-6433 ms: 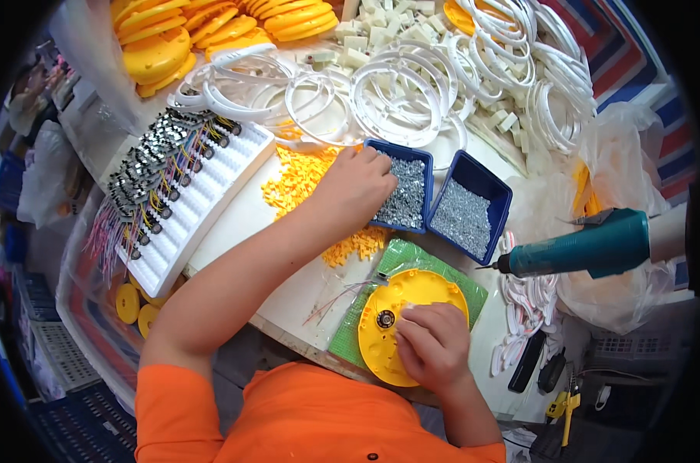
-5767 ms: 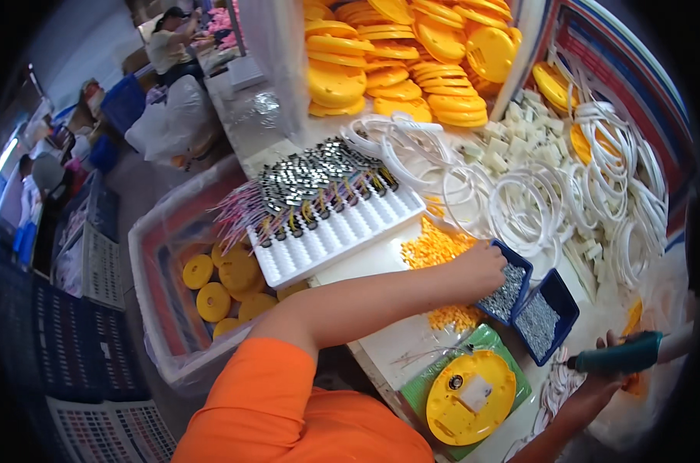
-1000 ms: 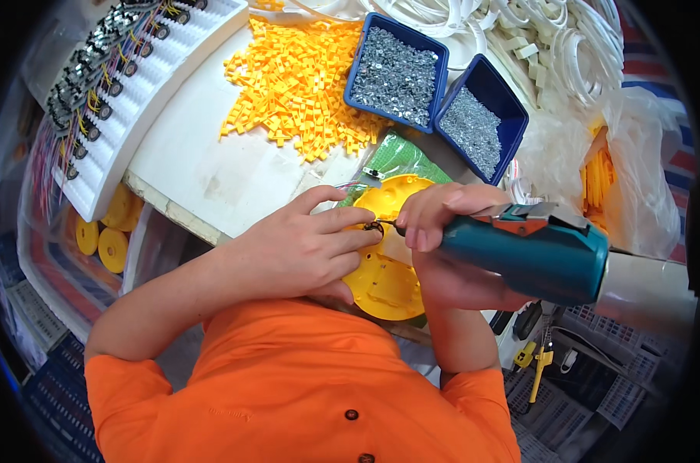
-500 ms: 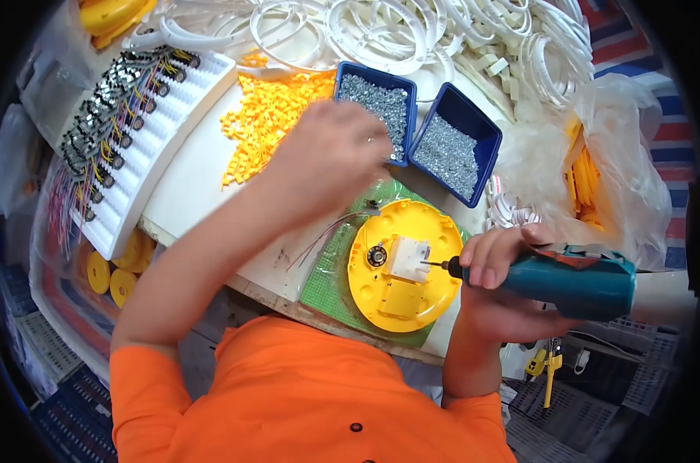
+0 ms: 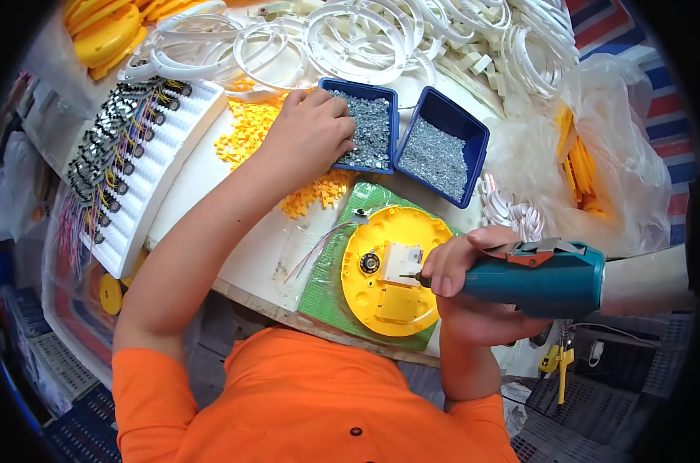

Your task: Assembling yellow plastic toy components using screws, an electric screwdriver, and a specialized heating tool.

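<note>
The right hand (image 5: 459, 287) grips the teal power screwdriver (image 5: 554, 279), probably weighty and best held round its thick body. Its bit points over the white block (image 5: 394, 258) in the yellow disc (image 5: 363, 290), which lies on a green mat (image 5: 324, 287). The disc looks light, hard and slick; steady its rim. The left hand (image 5: 310, 133) curls at a blue tray (image 5: 396, 117); whether it pinches anything is hidden.

The left hand (image 5: 310, 135) moved from the yellow casing (image 5: 400, 307) to the left blue bin (image 5: 394, 131). The electric screwdriver (image 5: 535, 279) shifted to the white block (image 5: 398, 264).
</note>
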`<state>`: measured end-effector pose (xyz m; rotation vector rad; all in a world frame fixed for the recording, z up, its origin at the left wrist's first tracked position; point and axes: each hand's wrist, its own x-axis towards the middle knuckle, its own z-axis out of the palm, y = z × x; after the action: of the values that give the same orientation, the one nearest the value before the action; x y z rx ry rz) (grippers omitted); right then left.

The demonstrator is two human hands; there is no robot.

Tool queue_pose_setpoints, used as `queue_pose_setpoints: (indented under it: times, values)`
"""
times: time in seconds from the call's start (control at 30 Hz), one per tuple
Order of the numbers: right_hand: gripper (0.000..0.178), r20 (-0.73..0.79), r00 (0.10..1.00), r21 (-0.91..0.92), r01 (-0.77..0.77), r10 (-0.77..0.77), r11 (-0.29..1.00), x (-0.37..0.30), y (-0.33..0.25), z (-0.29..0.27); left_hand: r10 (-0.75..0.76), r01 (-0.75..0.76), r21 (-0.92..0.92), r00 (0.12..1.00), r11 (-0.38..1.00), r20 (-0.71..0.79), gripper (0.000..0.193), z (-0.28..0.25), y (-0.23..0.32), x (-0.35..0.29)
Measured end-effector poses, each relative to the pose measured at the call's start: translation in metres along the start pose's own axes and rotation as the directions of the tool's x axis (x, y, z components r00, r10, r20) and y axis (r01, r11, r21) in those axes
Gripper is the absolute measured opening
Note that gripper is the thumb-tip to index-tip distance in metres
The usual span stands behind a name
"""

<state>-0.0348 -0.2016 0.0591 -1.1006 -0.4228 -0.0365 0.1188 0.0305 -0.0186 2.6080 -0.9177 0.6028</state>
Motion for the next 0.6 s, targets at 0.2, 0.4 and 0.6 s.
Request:
queue_pose_setpoints:
  times: [0.2,0.4,0.6]
  values:
    - [0.094,0.011,1.000,0.017,-0.005,0.005,1.000,0.001,0.002,0.000,-0.008,0.008,-0.056,1.000,0.998,-0.012,0.014,-0.008,0.000,0.005]
    - [0.094,-0.048,0.998,0.037,-0.033,0.035,0.999,0.004,0.005,0.007,0.000,-0.005,-0.075,0.997,0.997,-0.072,0.015,-0.005,-0.002,-0.006]
    - [0.094,-0.058,0.996,0.068,-0.067,0.071,0.995,0.007,0.008,0.012,-0.057,0.023,-0.278,0.992,0.960,-0.113,0.013,-0.017,0.023,-0.026]
